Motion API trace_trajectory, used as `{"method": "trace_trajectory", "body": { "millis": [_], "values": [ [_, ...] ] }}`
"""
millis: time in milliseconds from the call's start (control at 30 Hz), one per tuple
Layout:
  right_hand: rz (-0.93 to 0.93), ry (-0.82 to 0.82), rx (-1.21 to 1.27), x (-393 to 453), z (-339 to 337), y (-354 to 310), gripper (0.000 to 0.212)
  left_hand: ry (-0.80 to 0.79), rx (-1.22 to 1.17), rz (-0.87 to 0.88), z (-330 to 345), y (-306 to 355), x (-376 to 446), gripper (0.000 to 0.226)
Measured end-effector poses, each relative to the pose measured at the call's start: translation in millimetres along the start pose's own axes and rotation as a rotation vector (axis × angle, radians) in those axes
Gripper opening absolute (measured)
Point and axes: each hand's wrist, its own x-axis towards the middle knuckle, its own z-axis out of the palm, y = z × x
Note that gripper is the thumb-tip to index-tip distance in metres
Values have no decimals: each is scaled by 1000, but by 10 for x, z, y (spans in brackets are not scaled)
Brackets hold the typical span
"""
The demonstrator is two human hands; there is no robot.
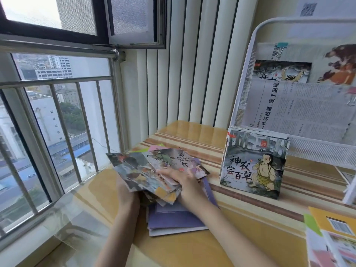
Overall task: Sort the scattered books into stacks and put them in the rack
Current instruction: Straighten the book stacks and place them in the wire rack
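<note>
A loose fan of thin picture books (146, 170) lies on the striped table, above a purple book (173, 218). My left hand (126, 193) grips the fan's left edge from below. My right hand (183, 180) rests on top of the same books, fingers spread over the covers. A neat stack of picture books (254, 164) stands upright against the foot of the white wire rack (248, 60), which holds newspapers and more books.
A window with metal bars (63, 120) runs along the left, and a ribbed white wall stands behind the table (250, 228). More books, one yellow (335, 222), lie at the bottom right corner.
</note>
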Motion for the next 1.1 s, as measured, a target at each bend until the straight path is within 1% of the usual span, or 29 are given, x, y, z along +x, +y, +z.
{"method": "trace_trajectory", "body": {
  "millis": [33,67,133,167,233,267,333,400,433,500,533,567,600,633,667,700,733,767,800,833,867,900,933,967,1000,1067,1100],
  "values": [
    [45,28,150,-13,29,32,53,-27,-113,-46,5,35,8,35],
    [100,14,268,-2,30,67,50,-56,-251,-97,13,59,25,40],
    [173,-66,380,-10,-63,19,52,-139,-458,-164,4,67,62,54],
    [189,-117,391,2,-79,45,58,-178,-467,-174,-10,46,63,57],
    [209,-201,421,9,-128,42,74,-228,-398,-173,-28,0,17,51],
    [222,-225,470,7,-158,47,79,-276,-362,-194,-31,-8,-19,46],
    [260,-260,622,36,-220,85,80,-309,-270,-205,-44,-29,-16,34],
    [260,-290,734,50,-276,56,75,-314,-165,-166,-44,-42,28,18],
    [249,-301,770,46,-278,26,72,-337,-119,-144,-39,-44,37,20],
    [224,-314,818,32,-225,-39,69,-363,-48,-166,-37,-54,45,45],
    [201,-319,847,21,-202,-72,68,-373,-31,-192,-40,-66,51,52],
    [179,-322,869,14,-183,-110,67,-358,2,-216,-50,-81,64,54],
    [152,-329,883,11,-177,-144,65,-348,25,-234,-58,-93,73,50],
    [148,-318,877,15,-178,-158,62,-333,49,-232,-62,-103,87,42],
    [163,-272,876,32,-174,-155,56,-326,72,-197,-60,-112,95,31],
    [205,-191,865,51,-181,-165,50,-312,99,-143,-39,-97,79,21],
    [277,-66,823,84,-175,-120,43,-290,91,-97,-25,-108,79,19],
    [361,85,726,125,-170,-39,37,-250,82,-79,-21,-121,85,22],
    [455,238,561,172,-182,66,32,-209,51,-66,-15,-126,87,23],
    [554,328,348,207,-213,178,31,-154,37,-47,-23,-119,94,22],
    [653,335,158,234,-234,293,37,-92,20,-29,-36,-137,122,19],
    [748,280,50,259,-238,388,45,-19,40,-4,-45,-132,139,18],
    [814,216,9,282,-248,447,52,49,62,22,-66,-157,175,17],
    [853,170,24,302,-243,455,54,110,106,43,-79,-159,200,13],
    [867,148,62,327,-224,465,51,153,142,45,-94,-181,229,10],
    [873,169,246,393,-265,395,39,213,193,-2,-108,-200,271,22],
    [884,177,346,435,-324,350,40,220,193,-15,-100,-191,278,30]
  ]
}}
